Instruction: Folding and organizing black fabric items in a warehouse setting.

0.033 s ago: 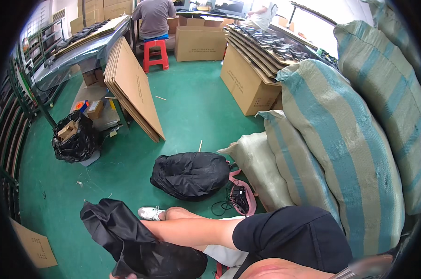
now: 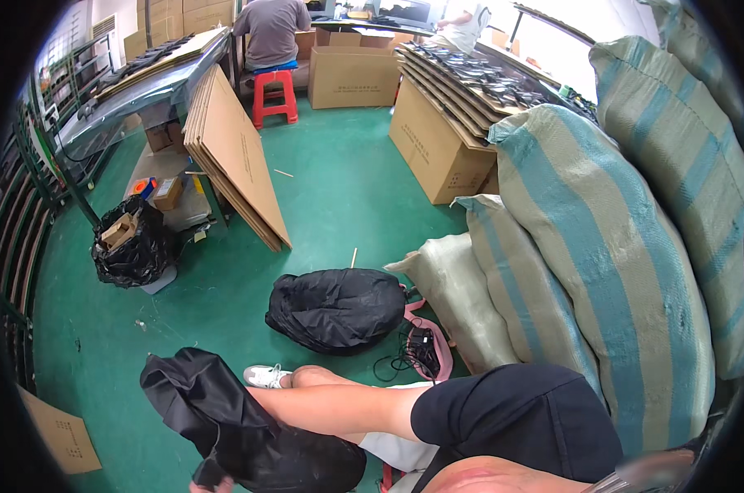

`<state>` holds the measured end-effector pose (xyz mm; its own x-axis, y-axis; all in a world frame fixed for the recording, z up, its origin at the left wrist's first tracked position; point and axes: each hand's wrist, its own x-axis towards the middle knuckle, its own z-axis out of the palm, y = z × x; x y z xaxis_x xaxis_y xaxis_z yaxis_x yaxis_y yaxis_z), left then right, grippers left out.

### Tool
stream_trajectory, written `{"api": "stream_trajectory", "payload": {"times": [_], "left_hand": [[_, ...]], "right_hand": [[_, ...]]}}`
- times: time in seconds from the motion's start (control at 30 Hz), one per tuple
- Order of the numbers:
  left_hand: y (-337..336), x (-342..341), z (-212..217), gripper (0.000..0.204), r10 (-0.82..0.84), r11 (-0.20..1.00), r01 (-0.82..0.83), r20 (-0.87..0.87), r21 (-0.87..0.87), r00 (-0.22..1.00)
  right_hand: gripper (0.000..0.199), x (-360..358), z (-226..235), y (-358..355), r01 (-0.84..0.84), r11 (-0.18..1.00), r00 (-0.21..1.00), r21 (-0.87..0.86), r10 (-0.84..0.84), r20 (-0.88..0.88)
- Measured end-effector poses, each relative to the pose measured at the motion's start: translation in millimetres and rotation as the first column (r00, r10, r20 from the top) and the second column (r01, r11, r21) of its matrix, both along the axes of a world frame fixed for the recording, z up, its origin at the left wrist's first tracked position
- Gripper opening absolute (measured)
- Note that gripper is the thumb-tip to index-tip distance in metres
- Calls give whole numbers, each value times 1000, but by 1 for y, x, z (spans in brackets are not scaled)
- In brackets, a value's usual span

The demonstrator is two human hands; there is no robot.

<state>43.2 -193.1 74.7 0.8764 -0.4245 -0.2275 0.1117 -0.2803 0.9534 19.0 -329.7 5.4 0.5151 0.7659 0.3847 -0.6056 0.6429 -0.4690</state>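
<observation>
At the bottom edge, only the fingertips of my left hand point(image 2: 211, 487) show. They are closed on a small black object point(image 2: 211, 472), its kind unclear, with a thin dark line like a cord running up from it. Right beside it, a black cloth bag point(image 2: 281, 456) stands on the floor against my bare leg, its loose upper part point(image 2: 193, 384) folded over to the left. My right hand is out of sight. Bare skin fills part of the lower edge, and I cannot tell which limb it is.
A full black bag point(image 2: 336, 311) lies ahead, beside a pink strap point(image 2: 444, 353) and a black adapter with cable point(image 2: 422, 345). Striped woven sacks point(image 2: 602, 271) crowd the right. Cardboard sheets point(image 2: 232, 156) lean at left near a bin bag point(image 2: 129, 246). A person sits on a red stool point(image 2: 275, 97).
My left fingers have risen slightly at the bottom edge, and the small black object now shows in them. The loose top of the near bag has shifted a little upward.
</observation>
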Motion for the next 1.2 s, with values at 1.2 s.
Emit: {"api": "stream_trajectory", "payload": {"times": [1.2], "left_hand": [[85,-53,-61,17,0,652,86,113,-753,994]], "right_hand": [[40,4,-39,34,642,485,760,-595,-296,579]]}}
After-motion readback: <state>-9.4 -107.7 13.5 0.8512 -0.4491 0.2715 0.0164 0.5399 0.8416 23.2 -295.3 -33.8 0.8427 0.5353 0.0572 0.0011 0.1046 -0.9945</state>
